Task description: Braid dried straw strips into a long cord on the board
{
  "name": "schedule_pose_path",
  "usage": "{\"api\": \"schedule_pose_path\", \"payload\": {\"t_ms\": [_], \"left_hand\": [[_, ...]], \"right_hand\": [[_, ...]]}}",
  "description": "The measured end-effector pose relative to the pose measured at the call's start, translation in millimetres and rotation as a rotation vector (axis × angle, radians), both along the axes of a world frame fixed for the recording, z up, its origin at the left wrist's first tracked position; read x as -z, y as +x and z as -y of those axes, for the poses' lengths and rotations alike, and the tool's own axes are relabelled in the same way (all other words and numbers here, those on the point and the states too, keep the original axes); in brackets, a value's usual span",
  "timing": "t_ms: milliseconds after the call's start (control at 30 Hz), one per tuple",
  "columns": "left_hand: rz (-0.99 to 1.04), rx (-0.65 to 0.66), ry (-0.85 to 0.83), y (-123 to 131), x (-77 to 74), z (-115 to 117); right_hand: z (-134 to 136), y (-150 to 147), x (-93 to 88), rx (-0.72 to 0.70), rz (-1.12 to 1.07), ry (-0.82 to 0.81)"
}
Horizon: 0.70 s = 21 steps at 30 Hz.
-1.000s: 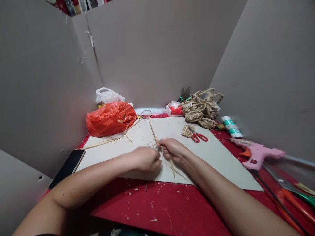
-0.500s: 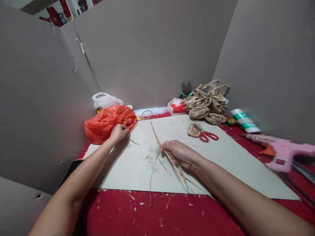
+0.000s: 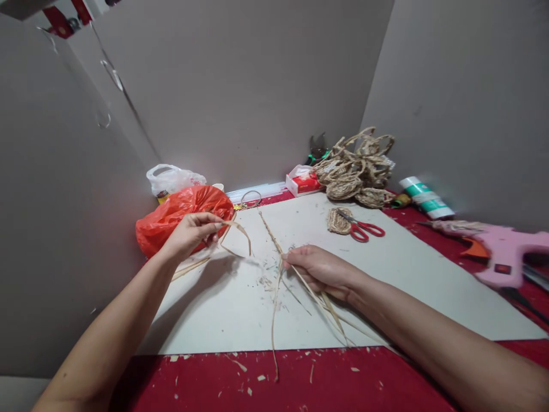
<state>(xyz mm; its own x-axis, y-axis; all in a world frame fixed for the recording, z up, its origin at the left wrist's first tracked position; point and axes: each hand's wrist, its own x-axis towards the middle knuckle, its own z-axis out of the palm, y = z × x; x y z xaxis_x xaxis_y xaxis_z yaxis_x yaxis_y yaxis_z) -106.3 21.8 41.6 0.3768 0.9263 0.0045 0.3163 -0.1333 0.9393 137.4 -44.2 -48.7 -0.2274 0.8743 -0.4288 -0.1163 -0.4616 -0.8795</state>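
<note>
My left hand (image 3: 191, 232) is raised just in front of the orange plastic bag (image 3: 171, 217) and pinches one thin straw strip (image 3: 238, 229) that curls to the right. On the grey board (image 3: 386, 280), my right hand (image 3: 317, 269) is closed on a bundle of straw strips (image 3: 274, 297). A plaited end runs from it toward the back, and loose ends trail toward me. Straw scraps lie on the board between my hands.
Red-handled scissors (image 3: 364, 230) lie on a small woven coil (image 3: 337, 220). A heap of jute rope pieces (image 3: 355, 171), a red-and-white box (image 3: 302, 182) and a white-green roll (image 3: 424, 197) stand at the back. A pink glue gun (image 3: 501, 254) lies right. Grey partitions enclose the red table.
My left hand left the straw bundle, reached to the orange bag and now lifts a single straw strip away from it. My right hand stays on the bundle.
</note>
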Motion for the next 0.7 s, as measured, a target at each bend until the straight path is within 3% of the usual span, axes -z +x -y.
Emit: {"api": "schedule_pose_path", "payload": {"t_ms": [133,300,367,500,567,700], "left_hand": [[-0.13,0.023,-0.006,-18,2.3,8],[-0.246,-0.115,0.039,-49,0.7,6],[-0.453,-0.212,0.11,-62,1.9,3],[-1.102,-0.463,0.436,-75,12.3,7],[-1.2,-0.447,0.506,-71,21.2,15],[-1.101,-0.247,0.522,-47,41.9,32]], "right_hand": [[0,0,1.0,0.003,0.028,0.022],[-1,1,4.8,-0.029,0.054,0.02],[0,0,4.7,-0.037,0.059,0.018],[1,-1,3.1,-0.032,0.071,0.004],[1,-1,3.2,-0.031,0.072,0.004],[1,0,4.9,-0.05,0.054,0.016]]}}
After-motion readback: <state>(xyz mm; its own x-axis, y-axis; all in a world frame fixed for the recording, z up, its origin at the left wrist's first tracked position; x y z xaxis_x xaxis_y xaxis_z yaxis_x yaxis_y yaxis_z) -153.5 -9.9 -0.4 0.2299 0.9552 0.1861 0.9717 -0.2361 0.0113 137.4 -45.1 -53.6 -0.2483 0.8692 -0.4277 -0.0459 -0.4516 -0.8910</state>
